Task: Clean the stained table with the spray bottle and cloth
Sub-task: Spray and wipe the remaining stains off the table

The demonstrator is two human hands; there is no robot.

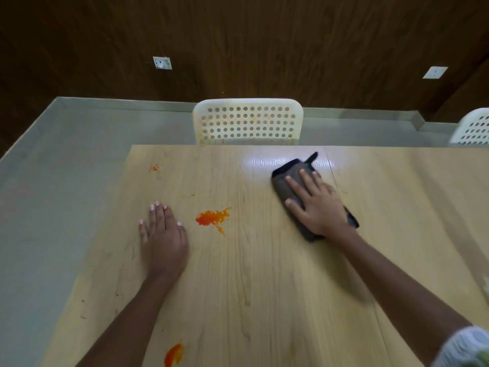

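Observation:
A light wooden table point(264, 274) carries orange-red stains: a big splatter point(211, 218) at the centre left, a smear point(173, 354) near the front edge and a small spot point(154, 168) far left. My right hand point(316, 205) lies flat on a folded dark grey cloth point(284, 181), pressing it onto the table right of the big splatter. My left hand point(162, 234) rests palm down on the bare wood just left of that splatter, fingers apart and holding nothing. No spray bottle is in view.
A white perforated chair point(247, 121) stands pushed against the table's far edge, and a second one point(473, 128) shows at the far right. Grey floor point(53, 181) lies to the left. A dark wooden wall with two sockets is behind.

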